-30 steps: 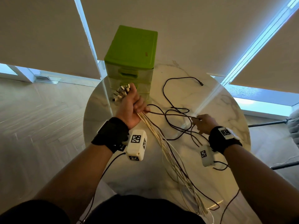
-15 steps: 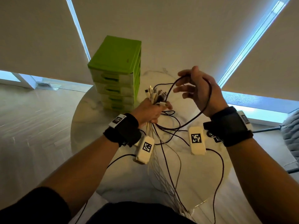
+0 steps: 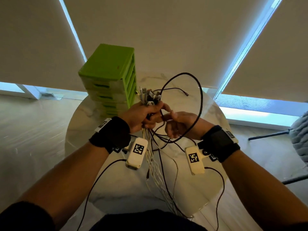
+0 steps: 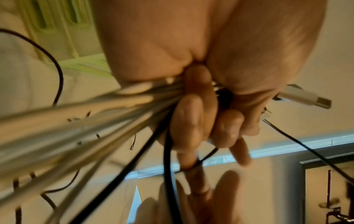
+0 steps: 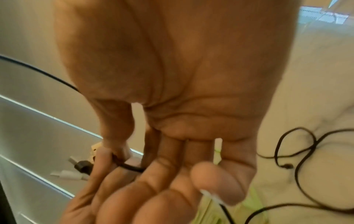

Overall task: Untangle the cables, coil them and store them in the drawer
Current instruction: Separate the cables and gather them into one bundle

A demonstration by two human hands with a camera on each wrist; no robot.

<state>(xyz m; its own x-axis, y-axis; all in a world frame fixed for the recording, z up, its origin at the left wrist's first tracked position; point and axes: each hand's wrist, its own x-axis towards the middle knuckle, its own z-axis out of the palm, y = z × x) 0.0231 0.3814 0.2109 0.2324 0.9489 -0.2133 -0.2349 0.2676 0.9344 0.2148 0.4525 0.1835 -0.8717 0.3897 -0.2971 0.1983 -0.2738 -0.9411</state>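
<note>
Cables [image 3: 150,157] fill the left hand [image 3: 141,116] as one bunch, its fingers curled tight round them above the round marble table [image 3: 80,130]. Their plug ends [image 3: 149,95] stick up out of the fist, too crowded to count; the left wrist view shows one silver USB plug [image 4: 304,97] jutting out past the thumb. Below the fist the pale strands hang down over the table and past its near edge, with at least two dark ones among them.

One black cable [image 3: 199,104] rises from the two hands in a single large loop and comes back down across the right hand [image 3: 180,125]. In the right wrist view the thumb and forefinger of the right hand pinch this black cable [image 5: 130,166] close to the left hand's fingers, while the other fingers lie loosely curled. A free dark end [image 3: 186,94] lies on the table beyond the hands, and further black loops [image 5: 298,151] rest on the tabletop.

One green drawer unit [image 3: 110,77] stands on the far left part of the table, just behind the left hand; four drawer fronts can be made out, all closed. Two window blinds [image 3: 166,30] hang behind it, and a grey chair [image 3: 300,135] stands at the right edge of the head view. Each wrist carries one black band [image 3: 110,134] and one white marker block [image 3: 137,153].
</note>
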